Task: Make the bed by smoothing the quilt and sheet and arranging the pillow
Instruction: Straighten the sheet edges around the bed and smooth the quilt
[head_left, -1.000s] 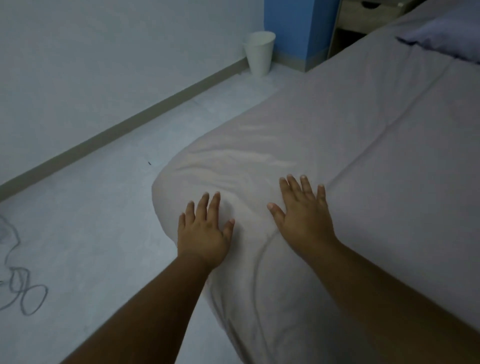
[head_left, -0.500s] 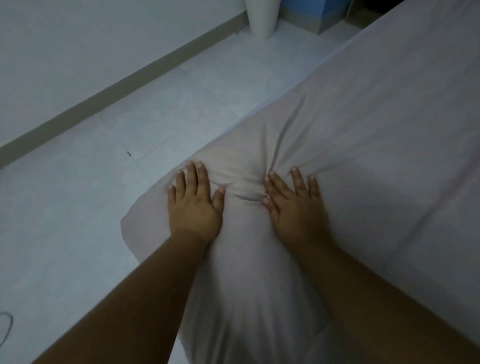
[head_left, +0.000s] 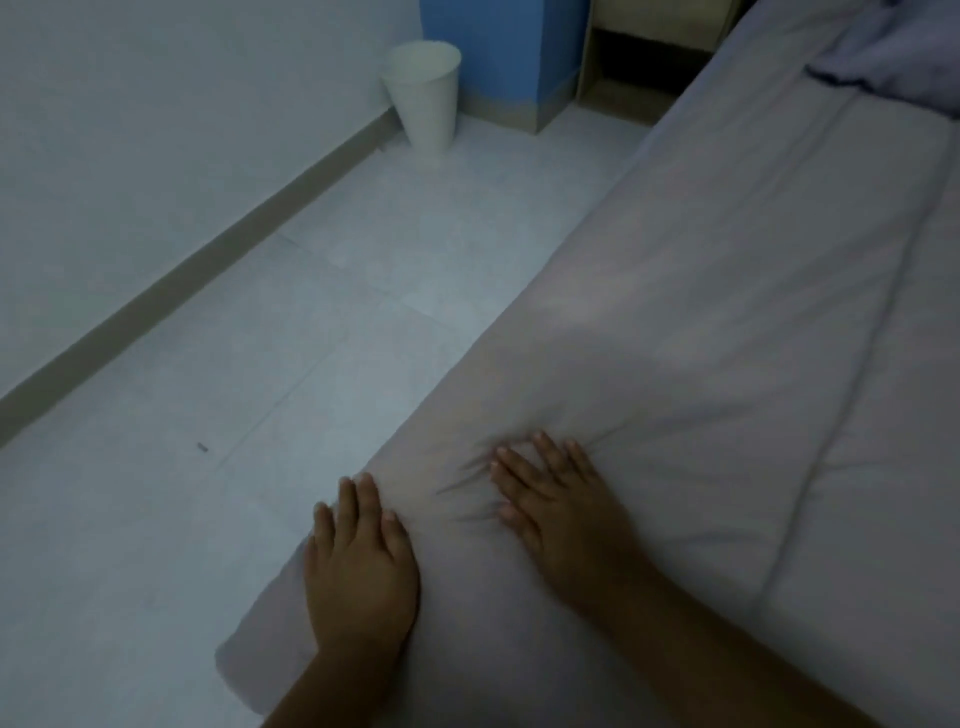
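A pale grey-pink quilt (head_left: 727, 322) covers the bed and fills the right half of the head view. My left hand (head_left: 361, 564) lies flat on the quilt's near left corner, fingers together, right at the bed's edge. My right hand (head_left: 558, 501) presses flat on the quilt a little farther in, fingers spread, with small creases fanning out between the two hands. A lavender pillow (head_left: 893, 52) lies at the far top right, partly cut off by the frame. The sheet under the quilt is hidden.
A white waste bin (head_left: 426, 101) stands on the tiled floor (head_left: 260, 415) by the wall. Behind it are a blue wall panel (head_left: 498, 52) and a wooden bedside cabinet (head_left: 639, 67). A baseboard runs along the left wall.
Both hands have slid back toward the quilt's near corner while staying flat on it. The view has lifted, so the bin and pillow show again.
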